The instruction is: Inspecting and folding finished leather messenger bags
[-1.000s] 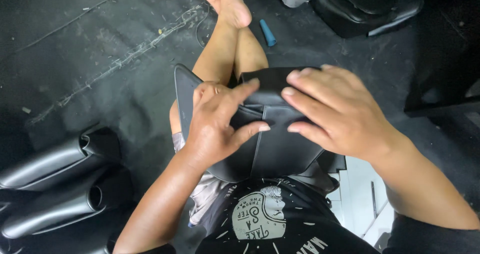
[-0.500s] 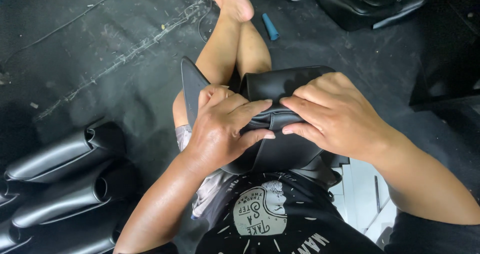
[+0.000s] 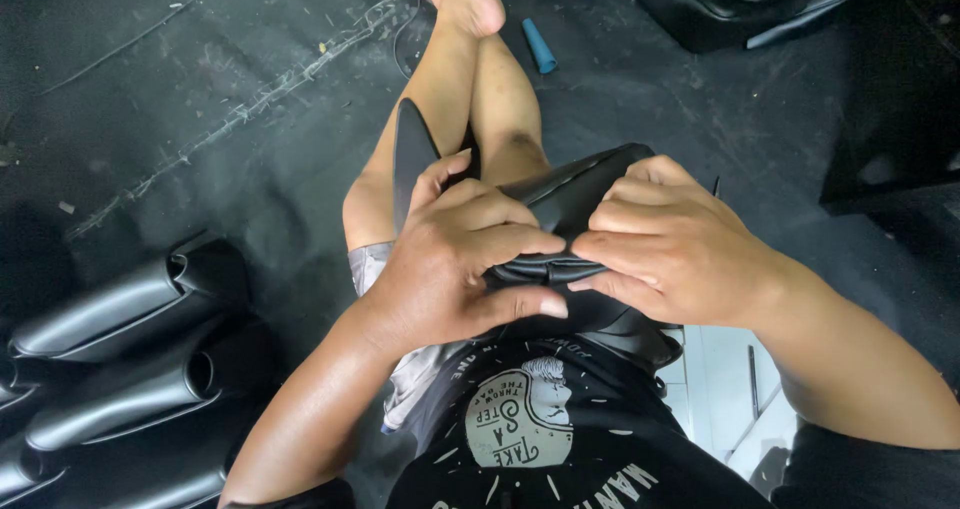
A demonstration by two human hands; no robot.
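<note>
On the lap, both hands point(image 3: 570, 259) now bunch black cover point(image 3: 590, 194) tighter.

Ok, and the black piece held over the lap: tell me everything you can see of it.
The black piece looks like smooth, slightly glossy vinyl or leather stretched over a curved form, with gathered folds along its near edge. It rests over the person's lap above the bare legs. The left hand and right hand both press on it, fingers pinching the folded edge between them. A thin flat flap stands up at its left side. Its underside is hidden.
</note>
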